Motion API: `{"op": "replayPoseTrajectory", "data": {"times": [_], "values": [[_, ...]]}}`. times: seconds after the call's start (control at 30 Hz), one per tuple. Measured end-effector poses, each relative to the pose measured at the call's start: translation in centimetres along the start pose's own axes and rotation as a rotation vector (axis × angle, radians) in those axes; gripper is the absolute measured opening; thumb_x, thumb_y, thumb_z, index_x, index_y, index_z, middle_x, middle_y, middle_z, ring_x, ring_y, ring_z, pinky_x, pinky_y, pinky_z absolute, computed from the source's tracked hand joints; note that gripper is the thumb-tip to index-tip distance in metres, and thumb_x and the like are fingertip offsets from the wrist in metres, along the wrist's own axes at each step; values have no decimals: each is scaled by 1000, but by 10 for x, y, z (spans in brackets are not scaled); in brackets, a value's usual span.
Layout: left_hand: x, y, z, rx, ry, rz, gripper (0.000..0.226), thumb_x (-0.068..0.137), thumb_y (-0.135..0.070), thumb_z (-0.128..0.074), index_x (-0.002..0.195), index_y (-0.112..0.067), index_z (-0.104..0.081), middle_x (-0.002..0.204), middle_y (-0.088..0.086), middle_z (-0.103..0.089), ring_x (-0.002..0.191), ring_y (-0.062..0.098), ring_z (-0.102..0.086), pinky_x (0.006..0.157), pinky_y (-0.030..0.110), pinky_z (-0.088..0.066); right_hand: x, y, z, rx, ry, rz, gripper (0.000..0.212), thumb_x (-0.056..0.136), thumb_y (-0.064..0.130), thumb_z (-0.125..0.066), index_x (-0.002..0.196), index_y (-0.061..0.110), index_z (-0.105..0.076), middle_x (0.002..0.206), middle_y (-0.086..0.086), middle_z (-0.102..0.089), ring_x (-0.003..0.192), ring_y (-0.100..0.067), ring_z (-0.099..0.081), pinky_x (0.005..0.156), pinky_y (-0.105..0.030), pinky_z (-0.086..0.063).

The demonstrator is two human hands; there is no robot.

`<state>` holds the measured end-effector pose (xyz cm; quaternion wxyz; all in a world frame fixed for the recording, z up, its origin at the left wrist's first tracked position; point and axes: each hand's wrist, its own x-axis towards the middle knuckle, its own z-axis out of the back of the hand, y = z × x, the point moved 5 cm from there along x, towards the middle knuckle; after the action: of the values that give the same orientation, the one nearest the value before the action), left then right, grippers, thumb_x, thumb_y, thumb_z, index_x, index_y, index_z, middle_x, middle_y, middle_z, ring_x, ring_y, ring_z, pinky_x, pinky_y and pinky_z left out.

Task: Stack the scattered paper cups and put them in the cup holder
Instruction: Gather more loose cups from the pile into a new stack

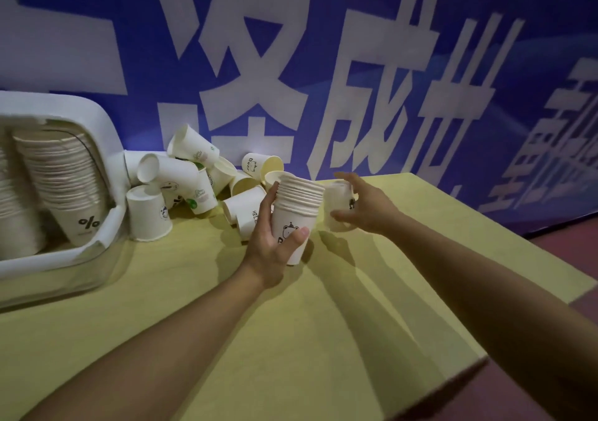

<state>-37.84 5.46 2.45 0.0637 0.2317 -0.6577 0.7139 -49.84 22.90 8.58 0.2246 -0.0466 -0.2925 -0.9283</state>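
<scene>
My left hand (271, 242) grips an upright stack of white paper cups (296, 207) above the yellow table; a bear print shows on the lowest cup. Just right of the stack, my right hand (369, 207) holds a single white cup (338, 205), blurred. A pile of scattered white cups (194, 178) lies behind, against the blue wall; some stand upside down, others lie on their sides. At the far left stands the white cup holder (108, 149), with a long stack of cups (64, 174) leaning inside it.
The yellow table (291, 339) ends at an edge on the right and at the near right corner, with reddish floor (582, 307) beyond. A blue banner wall (323, 64) with large white characters closes the back.
</scene>
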Motion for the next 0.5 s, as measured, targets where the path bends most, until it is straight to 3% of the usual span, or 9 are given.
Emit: {"op": "replayPoseTrajectory", "data": {"times": [0.1, 0.2, 0.33, 0.43, 0.5], "values": [[-21, -10, -2, 94, 137, 1, 104, 71, -58, -67, 155, -49, -6, 152, -22, -34, 129, -11, -45, 101, 14, -44, -30, 19, 8, 168, -144, 91, 80, 80, 24, -84, 146, 37, -41, 145, -1, -47, 125, -24, -50, 92, -38, -55], [-47, -14, 7, 147, 203, 1, 98, 72, -58, -68, 148, -64, -8, 149, -40, -25, 135, -14, -36, 104, 15, -37, -52, 37, 13, 357, -280, 104, 68, 80, 21, -83, 135, 35, -46, 136, 4, -48, 120, -21, -51, 96, -40, -56], [-70, -23, 23, 157, 189, 8, 88, 69, -54, -71, 141, -69, -24, 153, -18, -38, 130, -2, -48, 101, 18, -44, -75, 62, 4, 693, -349, 54, 51, 83, 26, -80, 119, 33, -45, 114, 12, -49, 99, -15, -60, 80, -31, -61], [-76, -30, 30, 150, 161, 0, 91, 68, -47, -74, 146, -50, -28, 139, -9, -53, 115, 1, -59, 90, 13, -47, -91, 85, -22, 816, -293, 58, 27, 87, 26, -75, 103, 21, -53, 103, 9, -58, 88, -16, -65, 67, -30, -60], [-79, -29, 37, 131, 143, 14, 96, 68, -44, -74, 150, -42, -24, 135, -6, -56, 110, 3, -63, 87, 17, -51, -100, 96, -39, 854, -285, 61, 22, 89, 27, -73, 92, 14, -55, 92, 2, -64, 78, -19, -67, 61, -31, -57]]}}
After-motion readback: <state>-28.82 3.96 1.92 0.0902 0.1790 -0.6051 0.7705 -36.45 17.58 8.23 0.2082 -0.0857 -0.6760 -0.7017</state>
